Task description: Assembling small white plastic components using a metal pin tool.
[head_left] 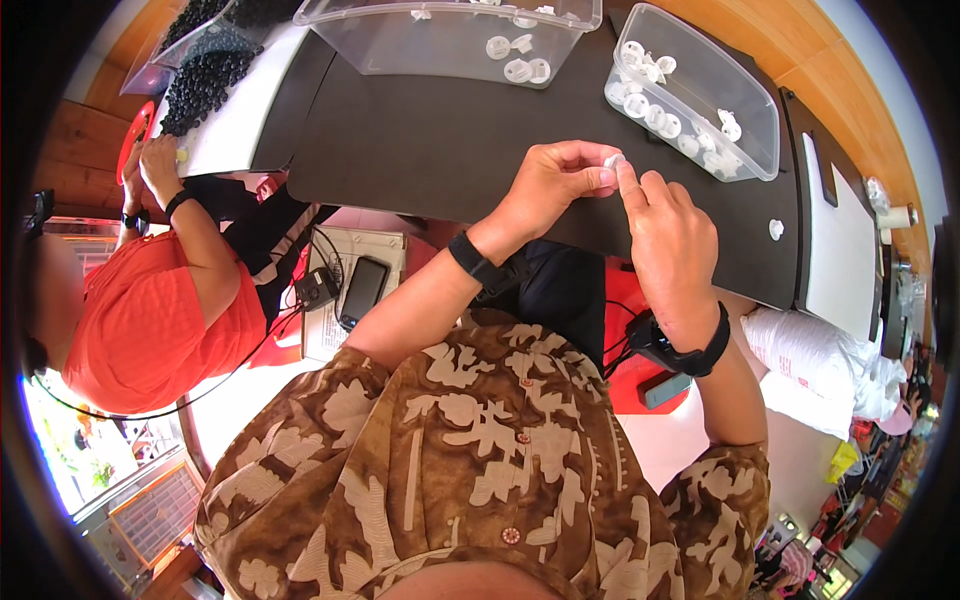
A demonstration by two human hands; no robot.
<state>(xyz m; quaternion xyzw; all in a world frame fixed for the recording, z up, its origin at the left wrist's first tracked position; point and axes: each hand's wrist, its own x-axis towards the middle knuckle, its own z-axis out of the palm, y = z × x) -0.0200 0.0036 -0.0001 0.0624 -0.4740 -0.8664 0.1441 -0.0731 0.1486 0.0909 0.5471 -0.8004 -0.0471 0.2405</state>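
Note:
Over the dark table's front part, my left hand pinches a small white plastic piece between thumb and fingers. From the other side my right hand meets it, its index fingertip pressed against the piece; the other fingers are curled in. Much of the piece is hidden by the fingertips. Beyond my right hand stands a clear plastic bin with several round white plastic parts in it. A second clear bin at the far middle holds more such parts. One loose white part lies on the table to the right.
At left a co-worker in a red shirt works at a white table beside a heap of black pieces. A phone rests on a box near my left forearm. White sacks lie at right, below the dark table.

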